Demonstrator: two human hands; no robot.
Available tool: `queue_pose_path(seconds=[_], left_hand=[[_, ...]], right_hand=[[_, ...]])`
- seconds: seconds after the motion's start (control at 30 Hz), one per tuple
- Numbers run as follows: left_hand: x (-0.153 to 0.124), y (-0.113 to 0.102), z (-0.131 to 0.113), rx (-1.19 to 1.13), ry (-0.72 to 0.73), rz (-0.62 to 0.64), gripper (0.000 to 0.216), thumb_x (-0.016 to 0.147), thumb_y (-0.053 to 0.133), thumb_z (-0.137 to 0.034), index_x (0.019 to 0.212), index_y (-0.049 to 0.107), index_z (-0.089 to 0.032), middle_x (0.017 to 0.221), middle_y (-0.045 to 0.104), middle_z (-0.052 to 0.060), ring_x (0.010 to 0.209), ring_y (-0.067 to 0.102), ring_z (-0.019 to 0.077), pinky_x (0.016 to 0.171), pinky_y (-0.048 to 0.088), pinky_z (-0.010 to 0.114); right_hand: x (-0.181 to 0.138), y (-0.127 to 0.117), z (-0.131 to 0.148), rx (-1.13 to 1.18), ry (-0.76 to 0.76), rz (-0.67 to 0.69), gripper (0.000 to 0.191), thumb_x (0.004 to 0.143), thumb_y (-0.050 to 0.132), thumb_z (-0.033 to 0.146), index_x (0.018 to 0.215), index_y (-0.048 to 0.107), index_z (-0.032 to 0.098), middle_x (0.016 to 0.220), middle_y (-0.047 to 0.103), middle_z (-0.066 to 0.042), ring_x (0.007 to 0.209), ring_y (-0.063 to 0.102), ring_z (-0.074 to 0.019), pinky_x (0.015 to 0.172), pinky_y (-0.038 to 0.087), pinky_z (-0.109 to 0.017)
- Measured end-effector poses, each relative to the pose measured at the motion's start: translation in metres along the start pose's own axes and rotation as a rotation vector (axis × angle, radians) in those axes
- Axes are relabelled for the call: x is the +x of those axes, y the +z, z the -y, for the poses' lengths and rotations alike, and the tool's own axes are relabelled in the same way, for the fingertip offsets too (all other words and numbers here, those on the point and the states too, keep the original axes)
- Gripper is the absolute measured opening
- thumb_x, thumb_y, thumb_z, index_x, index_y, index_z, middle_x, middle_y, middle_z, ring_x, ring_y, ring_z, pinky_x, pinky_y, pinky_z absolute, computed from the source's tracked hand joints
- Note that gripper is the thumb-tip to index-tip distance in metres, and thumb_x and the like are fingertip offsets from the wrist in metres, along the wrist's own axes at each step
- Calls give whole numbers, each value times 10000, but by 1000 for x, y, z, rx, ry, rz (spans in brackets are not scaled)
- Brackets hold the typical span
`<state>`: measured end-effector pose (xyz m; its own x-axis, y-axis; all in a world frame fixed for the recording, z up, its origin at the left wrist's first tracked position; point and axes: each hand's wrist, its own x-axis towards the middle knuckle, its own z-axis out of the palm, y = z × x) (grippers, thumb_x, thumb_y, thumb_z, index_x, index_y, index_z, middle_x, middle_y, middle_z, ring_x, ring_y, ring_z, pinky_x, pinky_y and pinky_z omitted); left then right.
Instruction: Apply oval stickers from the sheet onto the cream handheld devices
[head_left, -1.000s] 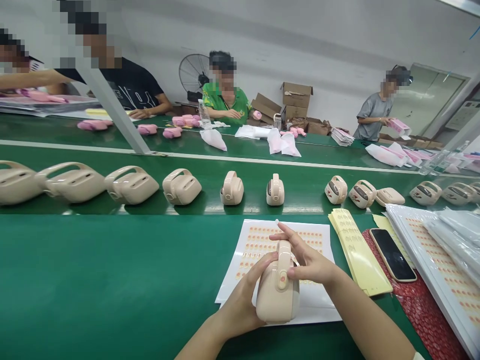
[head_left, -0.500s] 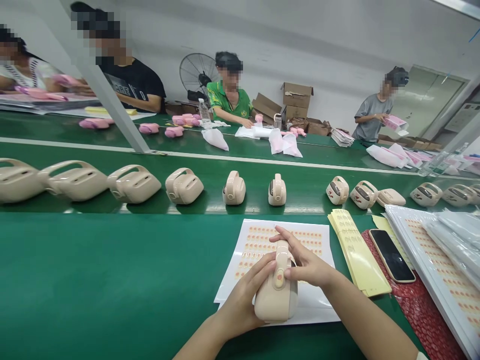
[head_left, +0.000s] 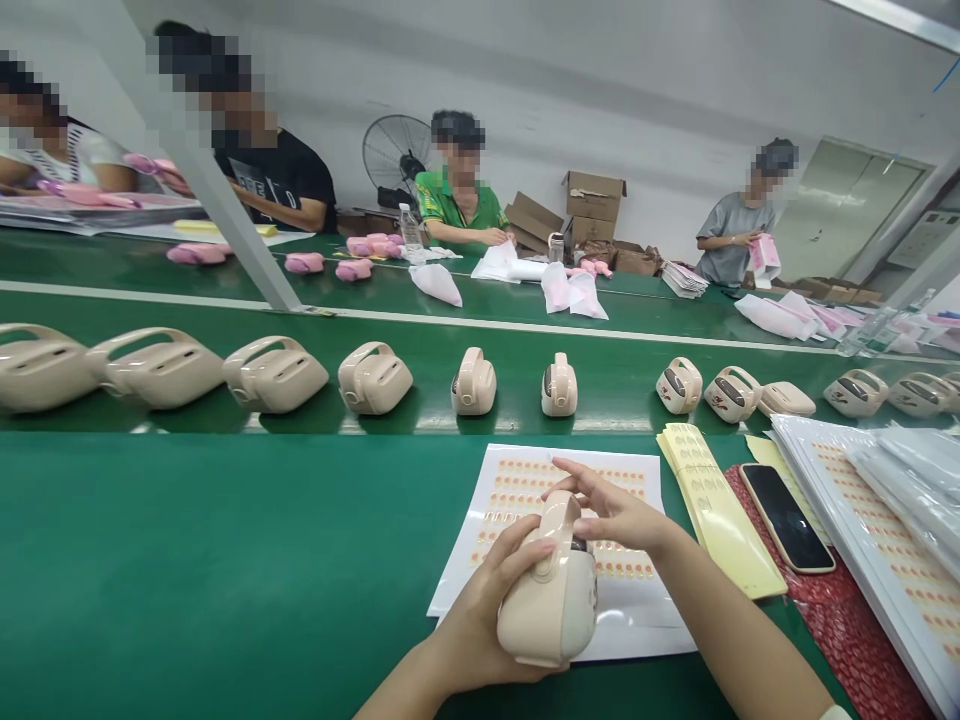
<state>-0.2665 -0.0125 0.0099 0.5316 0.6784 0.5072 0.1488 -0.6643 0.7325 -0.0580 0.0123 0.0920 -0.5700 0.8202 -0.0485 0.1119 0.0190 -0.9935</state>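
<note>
A cream-coloured plastic device with a carry handle is tilted above the sticker sheets. My left hand is wrapped round its left side and underside, with fingertips at the base of the handle. My right hand is at the top right of the device, its fingers stretched out and apart around the handle. Its thumb is beside the handle near a dark panel; whether it touches is hard to tell. Beneath lies a white sheet of small round orange stickers, partly covered by the device and hands.
Similar cream devices stand in a row along the green bench. On the right are yellow label sheets, a phone, red bubble wrap and stacked sticker sheets. Across the bench, several people handle pink items.
The device has turned in my left hand, showing more of its right side. My right thumb has come off the orange sticker at the handle's base and moved up.
</note>
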Motion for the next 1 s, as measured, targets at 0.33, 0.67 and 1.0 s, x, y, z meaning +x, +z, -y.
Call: queue_pose_path(seconds=[0.33, 0.67, 1.0], left_hand=[[24, -1, -14, -329, -475, -40, 534, 822, 492, -392, 1311, 294, -309, 1343, 432, 88, 1218, 428, 242, 940, 429, 404], [23, 9, -1, -198, -565, 64, 274, 733, 557, -293, 1002, 590, -255, 1064, 657, 53, 984, 610, 247, 882, 478, 409], [25, 6, 2, -233, -644, 72, 282, 721, 570, -341, 986, 611, -255, 1066, 662, 49, 999, 601, 247, 897, 468, 398]], right_hand=[[5, -57, 50, -520, 7, -682, 544, 676, 599, 259, 1168, 377, 190, 639, 468, 59, 584, 474, -121, 562, 372, -243], [93, -160, 25, -651, 214, -998, 652, 714, 523, 215, 1311, 271, 146, 721, 545, 3, 663, 545, -160, 628, 430, -261], [109, -149, 12, -713, 270, -1090, 623, 771, 500, 194, 1329, 256, 66, 1168, 498, -203, 1034, 515, -250, 846, 417, -363]])
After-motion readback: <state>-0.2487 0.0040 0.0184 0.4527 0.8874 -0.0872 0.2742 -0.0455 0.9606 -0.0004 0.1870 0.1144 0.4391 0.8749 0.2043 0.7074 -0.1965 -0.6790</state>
